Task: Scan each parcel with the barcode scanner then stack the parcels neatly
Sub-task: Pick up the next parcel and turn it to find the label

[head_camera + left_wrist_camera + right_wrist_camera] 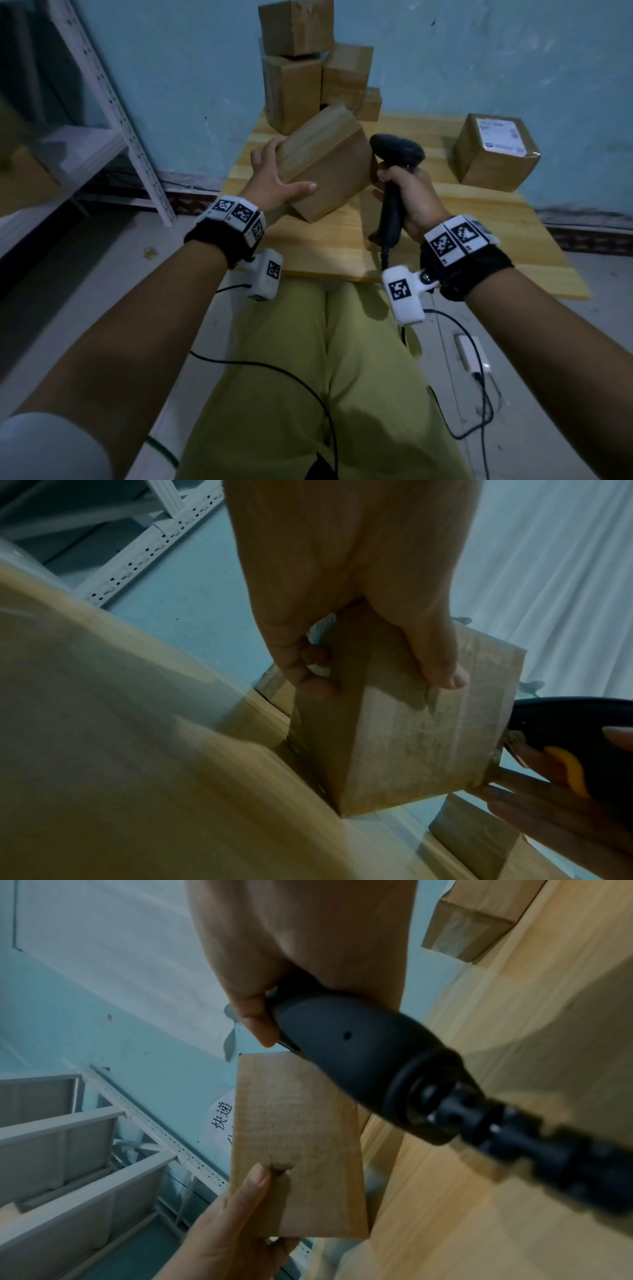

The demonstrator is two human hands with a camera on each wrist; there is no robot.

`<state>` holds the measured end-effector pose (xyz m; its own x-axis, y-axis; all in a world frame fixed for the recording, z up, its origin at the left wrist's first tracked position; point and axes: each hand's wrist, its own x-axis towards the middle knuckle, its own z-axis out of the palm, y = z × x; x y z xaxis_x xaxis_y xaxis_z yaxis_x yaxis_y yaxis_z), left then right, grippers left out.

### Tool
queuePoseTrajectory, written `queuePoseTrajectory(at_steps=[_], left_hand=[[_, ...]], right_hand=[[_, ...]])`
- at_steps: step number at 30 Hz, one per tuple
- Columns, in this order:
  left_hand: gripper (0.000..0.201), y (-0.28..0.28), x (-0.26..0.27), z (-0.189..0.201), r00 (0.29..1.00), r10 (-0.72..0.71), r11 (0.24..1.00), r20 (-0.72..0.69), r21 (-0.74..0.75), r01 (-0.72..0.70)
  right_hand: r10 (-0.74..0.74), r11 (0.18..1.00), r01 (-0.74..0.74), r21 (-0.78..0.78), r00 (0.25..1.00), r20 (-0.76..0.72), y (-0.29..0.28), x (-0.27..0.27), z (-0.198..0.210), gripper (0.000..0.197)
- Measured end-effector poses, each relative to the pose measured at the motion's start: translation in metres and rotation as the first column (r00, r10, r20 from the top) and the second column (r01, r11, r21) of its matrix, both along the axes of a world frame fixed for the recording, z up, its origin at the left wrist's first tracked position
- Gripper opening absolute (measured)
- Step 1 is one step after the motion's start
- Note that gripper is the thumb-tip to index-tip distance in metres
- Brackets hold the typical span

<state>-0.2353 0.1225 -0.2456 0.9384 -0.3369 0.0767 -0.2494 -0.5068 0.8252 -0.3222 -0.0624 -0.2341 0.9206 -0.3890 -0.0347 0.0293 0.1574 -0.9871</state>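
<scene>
Left hand [346, 588] around tilted parcel [404, 739]

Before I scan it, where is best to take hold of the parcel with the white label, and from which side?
Probably grip the labelled parcel by its two bare cardboard side faces, coming from above. It sits flat on the table, apart from the others, label upward, so side grips leave the label uncovered.
</scene>
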Motion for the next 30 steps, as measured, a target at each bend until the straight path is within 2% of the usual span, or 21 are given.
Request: queuePoseTrajectory(at_steps=[5,9,12,15,18,19,21,23,25,30], left_hand=[[0.091,0.008,-0.001,0.002,0.999,-0.034,0.999,-0.033,0.008,0.034],[0.09,0.011,0.0,0.0,1.0,-0.024,1.0,-0.02,-0.005,0.023],[0.086,0.011,0.002,-0.003,0.999,-0.044,0.999,-0.023,-0.028,0.043],[0.075,0.014,0.003,-0.006,0.985,-0.123,0.986,-0.123,-0.124,0.107],[0.048,0.009,0.0,-0.002,0.934,-0.176,0.952,-0.31,-0.296,0.081],[0.05,0.005,-0.002,0.002,0.898,-0.195,0.935,-0.395,-0.352,0.048],[0.064,-0.003,-0.003,0.009,0.847,-0.24,0.901,-0.474,-0.434,0.012],[0.07,-0.009,-0.001,0.014,0.832,-0.262,0.887,-0.489,-0.462,0.008],[0.068,-0.014,-0.001,0.021,0.841,-0.239,0.895,-0.485,-0.447,-0.004],[0.049,-0.02,-0.002,0.027,0.875,-0.202,0.897,-0.44,-0.441,-0.015]], right_hand=[[0.019,1.0,-0.019,0.011,0.999,0.029,0.003,0.0,0.001,0.016],[0.009,1.0,-0.009,0.014,0.999,0.041,0.006,0.001,-0.001,0.027],[-0.012,0.996,0.005,0.084,0.996,0.087,0.009,0.001,0.001,0.017],[0.004,0.993,-0.019,0.115,0.991,0.132,0.006,0.0,0.003,0.018],[0.068,0.989,-0.085,0.125,0.989,0.135,0.002,-0.002,0.009,0.015],[0.089,0.985,-0.105,0.134,0.988,0.124,0.001,-0.004,0.012,0.013],[0.129,0.978,-0.145,0.149,0.986,0.108,0.002,-0.005,0.017,0.014],[0.144,0.979,-0.154,0.131,0.986,0.079,0.003,-0.005,0.021,0.018],[0.143,0.98,-0.148,0.133,0.989,0.043,0.002,-0.004,0.024,0.013],[0.169,0.971,-0.17,0.17,0.985,0.023,-0.002,-0.003,0.026,0.009]])
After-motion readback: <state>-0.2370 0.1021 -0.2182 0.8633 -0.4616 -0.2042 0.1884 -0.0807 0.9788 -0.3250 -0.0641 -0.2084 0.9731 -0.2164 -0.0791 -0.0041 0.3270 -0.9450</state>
